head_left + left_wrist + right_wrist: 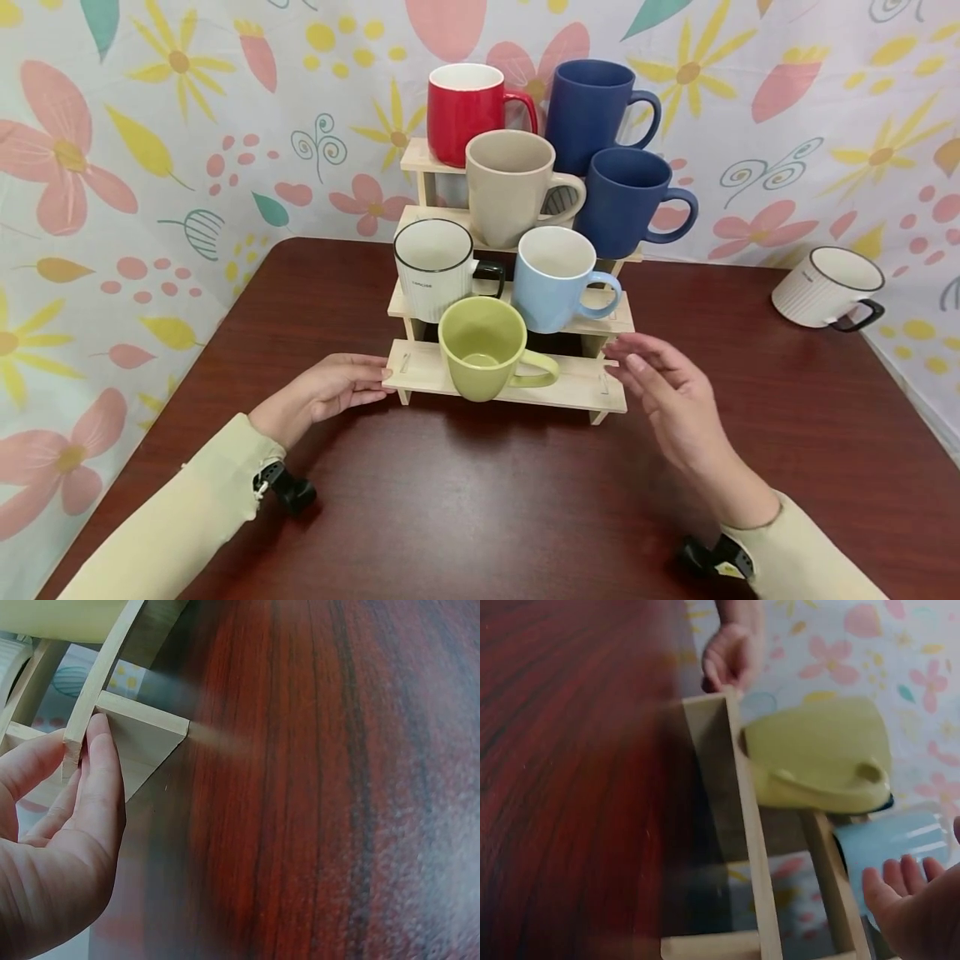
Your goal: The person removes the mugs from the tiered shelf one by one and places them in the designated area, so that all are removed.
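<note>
My left hand (341,387) pinches the left end of the lowest board of a stepped wooden rack (570,387), thumb on top and fingers beneath (105,772). Beside the rack's right end, my right hand (671,396) is held with loosely bent fingers and nothing in it. A green mug (480,358) stands on the lowest step, its handle to the right. One step up are a white ribbed mug (431,283) with a black handle and a light blue mug (551,287). Higher stand a beige mug (506,200), two dark blue mugs (622,217) and a red mug (465,121).
Another white ribbed mug (825,292) with a black handle is tilted at the far right of the dark brown table (480,508). Behind the table hangs a floral cloth (247,183). A black wrist strap (285,487) is on my left sleeve's cuff.
</note>
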`<state>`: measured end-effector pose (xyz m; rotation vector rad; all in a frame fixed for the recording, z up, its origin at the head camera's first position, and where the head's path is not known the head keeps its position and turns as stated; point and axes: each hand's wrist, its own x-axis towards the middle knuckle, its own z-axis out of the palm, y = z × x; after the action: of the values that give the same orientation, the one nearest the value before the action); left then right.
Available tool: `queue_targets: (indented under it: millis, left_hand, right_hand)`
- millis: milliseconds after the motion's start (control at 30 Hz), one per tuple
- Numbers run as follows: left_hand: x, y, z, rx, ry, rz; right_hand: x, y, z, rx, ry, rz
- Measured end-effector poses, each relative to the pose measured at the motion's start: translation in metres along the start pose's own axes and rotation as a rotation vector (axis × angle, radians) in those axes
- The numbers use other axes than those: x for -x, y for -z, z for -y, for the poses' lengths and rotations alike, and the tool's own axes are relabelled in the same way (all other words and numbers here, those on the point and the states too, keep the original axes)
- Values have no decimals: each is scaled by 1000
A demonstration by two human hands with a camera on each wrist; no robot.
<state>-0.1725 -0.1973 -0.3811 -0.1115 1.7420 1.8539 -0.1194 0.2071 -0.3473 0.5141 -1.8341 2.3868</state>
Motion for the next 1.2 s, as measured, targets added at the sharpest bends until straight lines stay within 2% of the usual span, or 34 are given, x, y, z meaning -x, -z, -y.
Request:
queue_targets:
  millis: [100, 233, 367, 533, 700, 900, 1200]
  left_hand:
    - [-1, 0, 0, 1, 0, -2]
    - [-1, 1, 0, 1, 5, -1]
    - [-2, 2, 0, 4, 9, -2]
    - [-3, 3, 1, 8, 17, -8]
    - [-3, 4, 2, 12, 13, -6]
    - [-1, 4, 1, 9, 9, 1]
    - [-3, 2, 1, 10, 13, -1]
  right_hand:
    - [-3, -7, -3, 81, -128, 81]
    - [-8, -16, -4, 255, -310, 174]
    - [-13, -20, -3, 414, -420, 234]
    - [-16, -23, -5, 478, -414, 261]
    - [-20, -29, -4, 509, -397, 253]
    - [-24, -37, -3, 491, -395, 269]
    - [-25, -37, -4, 498, -392, 274]
